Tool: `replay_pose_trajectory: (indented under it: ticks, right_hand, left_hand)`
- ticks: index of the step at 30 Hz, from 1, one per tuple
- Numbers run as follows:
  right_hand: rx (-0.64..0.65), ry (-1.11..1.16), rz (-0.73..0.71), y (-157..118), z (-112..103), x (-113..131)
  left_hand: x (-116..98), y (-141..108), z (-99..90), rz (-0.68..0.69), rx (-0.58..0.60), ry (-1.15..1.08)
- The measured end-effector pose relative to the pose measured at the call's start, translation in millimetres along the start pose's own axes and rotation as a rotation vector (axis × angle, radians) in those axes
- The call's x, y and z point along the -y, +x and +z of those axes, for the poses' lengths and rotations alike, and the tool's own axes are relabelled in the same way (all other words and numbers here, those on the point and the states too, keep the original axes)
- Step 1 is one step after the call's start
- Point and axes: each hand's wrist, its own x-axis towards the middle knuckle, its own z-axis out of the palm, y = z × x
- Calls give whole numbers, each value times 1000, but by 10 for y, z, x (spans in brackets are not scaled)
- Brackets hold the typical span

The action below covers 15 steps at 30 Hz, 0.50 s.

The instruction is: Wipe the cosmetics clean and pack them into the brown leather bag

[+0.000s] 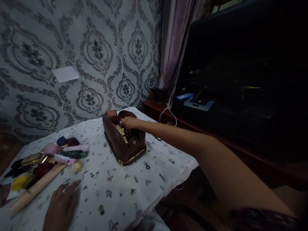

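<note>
A brown zip bag (113,146) stands on the table with its top unzipped and small items inside. My right hand (129,123) reaches into its opening, fingers bent downward by a small shiny item; the fingertips are partly hidden. My left hand (63,203) lies on the tablecloth with its fingers stretched out, near something whitish and thin that I cannot make out. Just beyond it are a small round pale-yellow container (77,166), a dark green tube (73,154), a pink tube (76,148) and a long beige stick-like item (38,189).
More small toiletries are heaped at the left, among them a yellow item (20,182) and a dark blue one (62,141). A patterned white cloth (113,183) covers the table. To the right stand a dark cabinet (231,73) and a hanging white cable (172,96).
</note>
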Motion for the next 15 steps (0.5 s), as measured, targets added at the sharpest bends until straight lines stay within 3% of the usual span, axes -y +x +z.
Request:
replay_pose_trajectory:
  ticks: [6, 15]
  right_hand:
    - [-4, 25, 35, 0, -23, -30]
    - [-43, -18, -25, -21, -21, -40]
  left_hand:
    - [149, 3, 2, 31, 99, 21]
    - [139, 10, -5, 39, 86, 38]
